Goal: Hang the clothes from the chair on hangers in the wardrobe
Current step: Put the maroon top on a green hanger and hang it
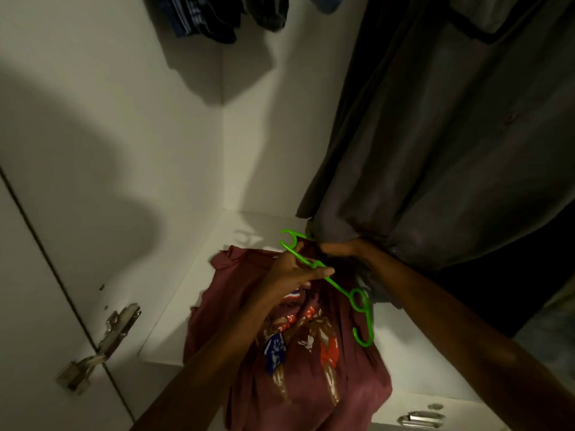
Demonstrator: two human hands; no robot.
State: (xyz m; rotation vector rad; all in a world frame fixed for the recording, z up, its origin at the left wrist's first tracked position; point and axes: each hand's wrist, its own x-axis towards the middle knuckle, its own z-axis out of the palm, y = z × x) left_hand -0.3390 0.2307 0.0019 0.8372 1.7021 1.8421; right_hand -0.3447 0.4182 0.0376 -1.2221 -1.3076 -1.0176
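Two hands meet over a maroon T-shirt (280, 353) that lies crumpled on the white wardrobe shelf (186, 306), directly beneath the left hand (292, 272) and forearm. Its front bears a print of two boxing figures in red and blue shorts under a small flag motif; the lower hem runs out of view at the bottom edge, and the left forearm covers part of the print. The left hand pinches a bright green plastic hanger (329, 281) between thumb and fingers near the middle of its bar. The hanger's long axis runs diagonally, from a notched end up and left of the left hand to a curved, looped end down and right of it, below the right forearm. The right hand (345, 248), just beyond the left, grips a bunch of dark fabric; whether that fabric belongs to the grey hanging garment (451, 150) above it cannot be told in the dim light. More dark clothes (202, 17) hang above, cut off at the top edge. A metal hinge (102, 343) sits on the door left of the left forearm.
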